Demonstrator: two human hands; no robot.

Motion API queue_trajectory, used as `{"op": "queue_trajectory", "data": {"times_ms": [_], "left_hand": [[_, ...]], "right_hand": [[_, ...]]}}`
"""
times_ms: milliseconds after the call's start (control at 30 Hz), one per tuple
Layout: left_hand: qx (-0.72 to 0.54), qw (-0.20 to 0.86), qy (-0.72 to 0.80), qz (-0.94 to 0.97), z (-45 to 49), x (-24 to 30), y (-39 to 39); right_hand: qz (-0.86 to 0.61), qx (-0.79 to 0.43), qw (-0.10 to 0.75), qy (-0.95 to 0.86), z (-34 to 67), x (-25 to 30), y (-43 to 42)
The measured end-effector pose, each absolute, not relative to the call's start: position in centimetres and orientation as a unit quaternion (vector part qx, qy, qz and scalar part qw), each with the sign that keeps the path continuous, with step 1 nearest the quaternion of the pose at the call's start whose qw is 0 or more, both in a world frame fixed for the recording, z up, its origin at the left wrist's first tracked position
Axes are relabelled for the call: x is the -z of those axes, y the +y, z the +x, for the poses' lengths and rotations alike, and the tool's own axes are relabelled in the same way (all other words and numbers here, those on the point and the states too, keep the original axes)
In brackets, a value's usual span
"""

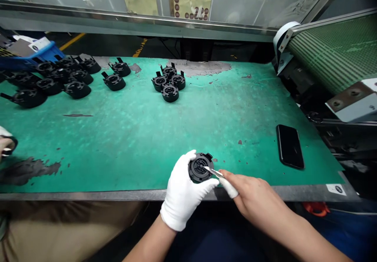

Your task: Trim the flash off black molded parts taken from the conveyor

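Note:
My left hand (184, 183), in a white glove, grips a round black plastic part (196, 171) by its edge near the front of the table. Ridges and a small hub show on the part's upturned face, and a tab stands out at its top right. In my right hand (246, 187) is a slim knife with a metal blade (212, 171), its tip at the middle of the part. A white cover wraps the thumb of that hand, while the rest of it is bare.
Several similar black parts (170, 93) cluster at mid-back of the green table (141, 136), and more (78, 90) stand at the left near a blue bin (55, 50). A phone (290, 146) lies at right, below a green conveyor belt (338, 46). Another person's hand (5, 143) shows at far left.

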State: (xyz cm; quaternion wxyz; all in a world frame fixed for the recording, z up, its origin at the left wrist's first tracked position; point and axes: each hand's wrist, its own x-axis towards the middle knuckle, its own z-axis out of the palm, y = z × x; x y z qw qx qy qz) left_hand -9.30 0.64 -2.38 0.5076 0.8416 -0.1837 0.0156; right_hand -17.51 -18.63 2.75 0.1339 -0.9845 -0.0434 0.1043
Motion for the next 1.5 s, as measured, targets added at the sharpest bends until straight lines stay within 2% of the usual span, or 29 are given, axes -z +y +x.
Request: {"op": "queue_trajectory", "data": {"times_ms": [133, 267, 400, 500, 633, 733, 933, 1100, 1333, 1500], "left_hand": [[-0.013, 0.515, -0.167, 0.841, -9.5, 2.4, 0.4], [-0.020, 0.535, -0.158, 0.830, -9.5, 2.7, 0.1], [-0.052, 0.558, -0.129, 0.818, -11.6, 2.9, 0.1], [-0.035, 0.517, -0.147, 0.843, -14.8, 3.3, 0.7], [0.005, 0.458, -0.189, 0.868, -17.0, 2.8, 1.7], [-0.019, 0.475, -0.154, 0.866, -15.0, 1.7, 1.4], [-0.002, 0.478, -0.202, 0.855, -8.7, 1.3, -0.8], [-0.019, 0.467, -0.232, 0.853, -7.7, 1.7, -1.3], [-0.037, 0.470, -0.244, 0.848, -8.0, 1.6, -1.4], [-0.043, 0.484, -0.252, 0.837, -8.0, 1.5, -1.4]], "right_hand": [[-0.974, -0.130, 0.178, -0.057, -17.5, -3.7, -18.8], [-0.942, -0.082, 0.323, -0.033, -17.1, -4.4, -18.8], [-0.875, -0.014, 0.484, 0.019, -16.1, -2.7, -16.2], [-0.854, 0.038, 0.514, 0.072, -14.4, -1.4, -15.2], [-0.889, 0.060, 0.452, 0.036, -12.5, -2.1, -18.3], [-0.934, 0.032, 0.353, -0.042, -12.7, -3.6, -21.5], [-0.984, -0.056, 0.131, -0.104, -12.9, -5.0, -22.8], [-0.991, -0.065, 0.013, -0.117, -11.7, -5.7, -22.5], [-0.990, -0.061, -0.038, -0.124, -11.0, -6.2, -23.0], [-0.989, -0.103, 0.030, -0.104, -12.0, -6.3, -23.2]]}}
